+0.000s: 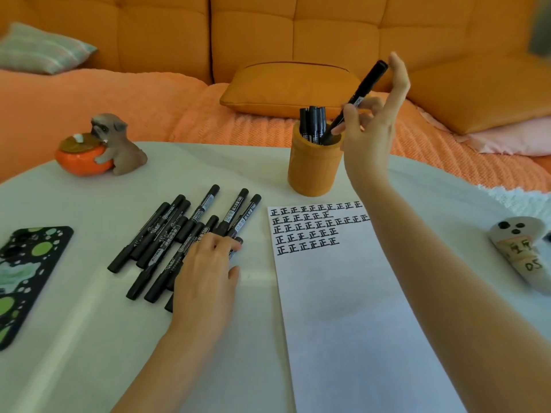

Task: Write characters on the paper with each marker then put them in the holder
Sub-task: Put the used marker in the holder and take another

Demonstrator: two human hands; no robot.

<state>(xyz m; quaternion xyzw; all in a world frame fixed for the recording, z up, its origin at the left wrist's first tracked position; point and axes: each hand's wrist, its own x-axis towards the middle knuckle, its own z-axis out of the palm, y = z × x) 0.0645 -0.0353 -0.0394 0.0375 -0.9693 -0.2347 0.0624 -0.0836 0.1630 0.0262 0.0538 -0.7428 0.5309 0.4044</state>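
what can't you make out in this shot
Head view:
- Hidden by its wall: lower ends of black markers in the orange cylindrical holder.
- Covered by the left hand: some loose black markers.
- Cut off by left edge: black spotted phone.
- Too small: marker label print.

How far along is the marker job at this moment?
Done: five rows of characters on the paper, and several stowed markers standing in the holder. In hand: the right hand pinches a marker, its lower end at the holder's mouth. Left: a pile of markers on the table under the left hand.
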